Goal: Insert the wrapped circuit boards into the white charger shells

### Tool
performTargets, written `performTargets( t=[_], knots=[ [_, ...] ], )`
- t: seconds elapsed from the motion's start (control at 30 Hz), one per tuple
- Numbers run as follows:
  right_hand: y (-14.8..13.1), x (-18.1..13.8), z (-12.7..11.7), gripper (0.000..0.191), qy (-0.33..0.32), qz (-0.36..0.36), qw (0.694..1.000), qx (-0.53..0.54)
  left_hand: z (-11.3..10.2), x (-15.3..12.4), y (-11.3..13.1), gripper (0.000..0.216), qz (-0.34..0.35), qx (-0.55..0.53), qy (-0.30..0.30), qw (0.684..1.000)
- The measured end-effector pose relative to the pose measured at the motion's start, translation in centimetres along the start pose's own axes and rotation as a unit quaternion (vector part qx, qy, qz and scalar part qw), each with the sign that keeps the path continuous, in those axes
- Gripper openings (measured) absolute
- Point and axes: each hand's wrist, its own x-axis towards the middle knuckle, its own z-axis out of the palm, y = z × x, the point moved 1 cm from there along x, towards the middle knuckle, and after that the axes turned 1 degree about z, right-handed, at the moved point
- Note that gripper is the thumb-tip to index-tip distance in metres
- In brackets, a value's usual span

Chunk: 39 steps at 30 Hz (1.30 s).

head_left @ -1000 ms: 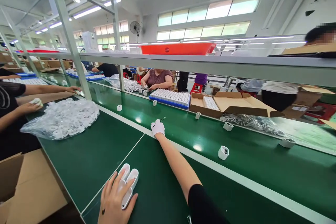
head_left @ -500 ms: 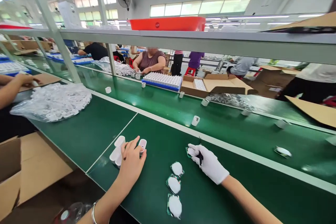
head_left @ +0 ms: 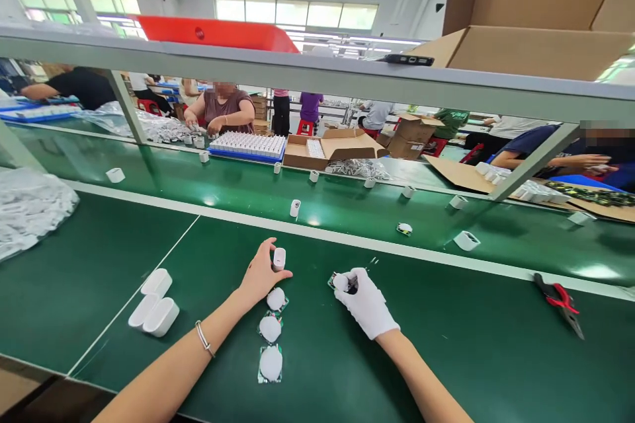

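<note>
My bare left hand (head_left: 260, 274) is closed round a small white plastic shell (head_left: 279, 258), held upright above the green bench. Just below it lie three round white pads on small green boards (head_left: 270, 329) in a row. My right hand (head_left: 364, 301), in a white glove, is pinched on another such board with a white pad (head_left: 339, 281) and a thin dark tool, resting on the bench. Three more white shells (head_left: 153, 304) lie in a cluster to the left.
A green conveyor belt (head_left: 347, 211) carries white shells (head_left: 466, 240) past the bench. Red-handled pliers (head_left: 558, 297) lie at right. A bag of white parts (head_left: 24, 208) sits at left. Other workers sit across, behind trays and cardboard boxes (head_left: 330, 149). A metal shelf (head_left: 317, 76) runs overhead.
My left hand has lifted one white shell away from the cluster and moved right, over the row of pads. The right hand stays on the board. The view has swung right.
</note>
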Motion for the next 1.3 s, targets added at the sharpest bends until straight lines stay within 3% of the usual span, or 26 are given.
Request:
performTargets(
  t=[0.17,0.27,0.37,0.5,0.67,0.97,1.07,1.17,1.3],
  knots=[
    [-1.1,-0.2,-0.5,0.025,0.002,-0.038,0.992,0.119,-0.2,0.2,-1.4,0.046,0.052,-0.056,-0.012,0.997],
    [-3.0,-1.4,-0.2,0.029,-0.017,-0.083,0.970,0.226,-0.7,-0.2,-0.6,0.051,0.100,-0.051,-0.015,0.994],
    [-4.6,-3.2,-0.1,0.030,-0.005,-0.151,0.952,0.265,-0.8,-1.2,0.6,0.056,0.188,-0.051,-0.021,0.981],
    [-5.5,-4.7,-0.2,0.028,0.028,-0.199,0.946,0.252,-0.6,-2.3,1.4,0.053,0.264,-0.061,-0.020,0.962],
    [-5.5,-4.9,-0.3,0.022,0.014,-0.217,0.956,0.199,-0.9,-2.6,2.1,0.043,0.323,-0.038,0.015,0.945],
    [-5.1,-4.4,1.2,0.014,0.016,-0.290,0.950,0.113,-0.9,-3.1,2.7,0.035,0.325,0.033,0.035,0.945],
    [-5.3,-4.7,1.1,0.009,0.012,-0.269,0.959,0.085,-0.8,-3.3,2.8,0.033,0.329,0.037,0.038,0.943],
    [-6.0,-5.0,0.3,0.013,-0.017,-0.213,0.960,0.181,-0.8,-3.3,2.9,0.034,0.328,0.016,0.032,0.944],
    [-6.7,-4.9,-0.1,0.031,-0.093,-0.074,0.904,0.411,-0.8,-3.6,3.5,0.042,0.315,-0.038,0.005,0.948]
  ],
)
